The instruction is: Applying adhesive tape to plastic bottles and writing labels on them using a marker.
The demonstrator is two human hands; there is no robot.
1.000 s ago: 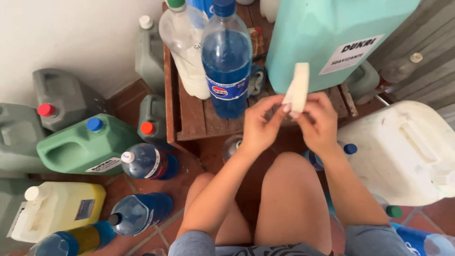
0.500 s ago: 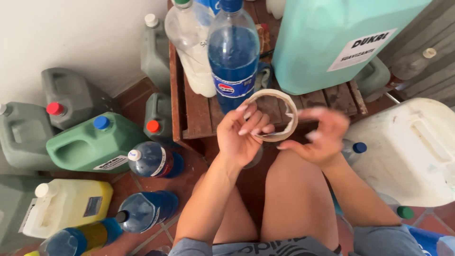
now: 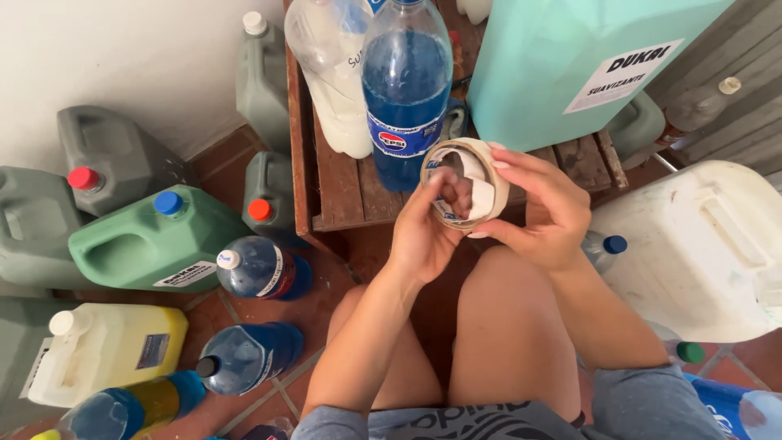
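crowding terracotta floor tiles [image 3: 244, 407]: jugs [image 3: 147, 244]

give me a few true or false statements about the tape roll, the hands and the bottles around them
1. Both hands are on the roll of masking tape. True: the left hand has fingers inside the ring and the right hand grips its outer edge.
2. The tape roll lies flat on the wooden crate. False: it is held in the air in front of the crate.
3. The tall bottle on the crate holds blue liquid. True.
4. The green jerrycan on the floor has a red cap. False: its cap is blue.
5. The large turquoise container stands on the floor tiles. False: it stands on the crate.
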